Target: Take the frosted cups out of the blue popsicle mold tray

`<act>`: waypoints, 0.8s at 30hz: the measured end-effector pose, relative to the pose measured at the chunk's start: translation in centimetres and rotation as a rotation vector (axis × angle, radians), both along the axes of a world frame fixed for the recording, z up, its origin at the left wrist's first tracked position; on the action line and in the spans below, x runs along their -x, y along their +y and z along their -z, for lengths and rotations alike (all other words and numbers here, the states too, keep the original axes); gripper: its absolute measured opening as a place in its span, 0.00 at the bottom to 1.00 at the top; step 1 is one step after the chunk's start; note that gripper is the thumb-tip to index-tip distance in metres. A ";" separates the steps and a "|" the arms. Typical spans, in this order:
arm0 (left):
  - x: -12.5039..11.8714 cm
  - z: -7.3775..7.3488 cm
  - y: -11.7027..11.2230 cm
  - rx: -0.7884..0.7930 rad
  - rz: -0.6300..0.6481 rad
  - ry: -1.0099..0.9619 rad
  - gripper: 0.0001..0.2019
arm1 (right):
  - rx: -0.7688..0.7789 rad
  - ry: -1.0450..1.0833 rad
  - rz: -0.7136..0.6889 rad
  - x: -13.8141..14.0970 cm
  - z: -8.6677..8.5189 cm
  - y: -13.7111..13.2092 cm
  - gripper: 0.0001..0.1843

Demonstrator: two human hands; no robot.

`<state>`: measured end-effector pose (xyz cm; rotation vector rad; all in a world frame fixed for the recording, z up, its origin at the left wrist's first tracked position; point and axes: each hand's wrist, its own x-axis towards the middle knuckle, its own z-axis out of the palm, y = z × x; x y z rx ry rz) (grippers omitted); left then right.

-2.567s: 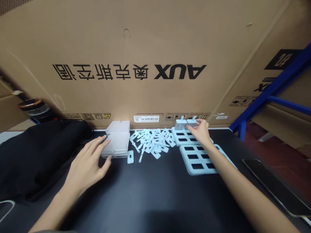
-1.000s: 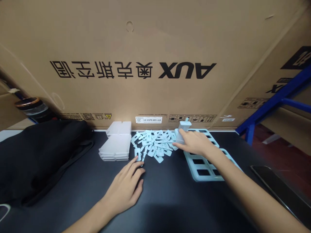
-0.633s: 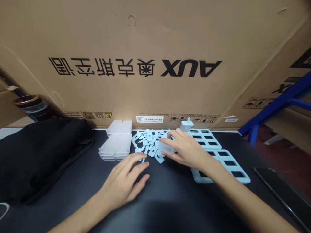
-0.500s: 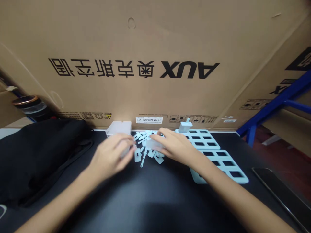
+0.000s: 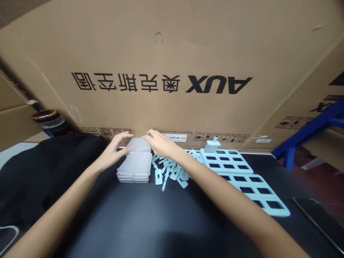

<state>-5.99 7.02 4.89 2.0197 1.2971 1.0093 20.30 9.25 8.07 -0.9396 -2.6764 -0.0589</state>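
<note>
Both my hands meet at the far stack of translucent plastic cups [image 5: 138, 145], just in front of the cardboard box. My left hand [image 5: 114, 152] grips that stack's left corner between thumb and fingers. From the right, my right hand [image 5: 159, 143] pinches the top translucent cup on the same stack. A second, nearer stack of translucent cups [image 5: 135, 168] lies just below them. Under my right forearm spreads a heap of pale blue plastic sticks [image 5: 172, 172]. To the right lie two pale blue slotted trays [image 5: 228, 162] [image 5: 279, 211]. One mould with a stick [image 5: 211, 145] stands on the far tray.
A large AUX cardboard box [image 5: 172, 53] walls off the back of the black table [image 5: 150, 222]. Black cloth [image 5: 32, 172] covers the left side, with a round container [image 5: 47, 120] behind it. A dark phone [image 5: 317, 222] lies at the right edge, near a blue frame [image 5: 309, 129].
My right hand lifted a translucent cup off the far tray and carried it left to the far stack. My left hand moved from the table in front of the sticks up to that stack.
</note>
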 end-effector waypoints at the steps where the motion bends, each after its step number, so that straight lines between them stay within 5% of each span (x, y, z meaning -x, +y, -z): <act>1: 0.0 0.3 -0.2 0.025 0.002 0.000 0.30 | 0.014 -0.008 -0.001 0.1 0.2 0.1 0.28; 5: -0.2 1.0 0.1 0.132 -0.028 -0.071 0.30 | 0.037 0.062 0.002 -1.1 0.2 -0.2 0.35; 8: -0.4 0.5 0.7 0.088 -0.021 -0.066 0.30 | -0.060 0.266 0.104 -4.5 0.1 -1.3 0.31; 12: -1.0 -1.5 0.8 -0.128 -0.001 0.145 0.24 | -0.292 0.600 0.580 -11.9 1.4 -3.6 0.22; 15: -2.7 -3.7 -0.3 -0.287 -0.010 0.291 0.19 | -0.378 0.726 0.920 -17.0 3.4 -5.0 0.23; 20: -7.4 -6.7 -4.2 -0.494 0.163 0.513 0.15 | -0.154 0.771 1.099 -20.9 6.9 -5.5 0.37; 24: -9.8 -6.7 -6.5 -0.490 0.311 0.683 0.14 | 0.152 0.536 1.101 -21.2 7.7 -5.1 0.35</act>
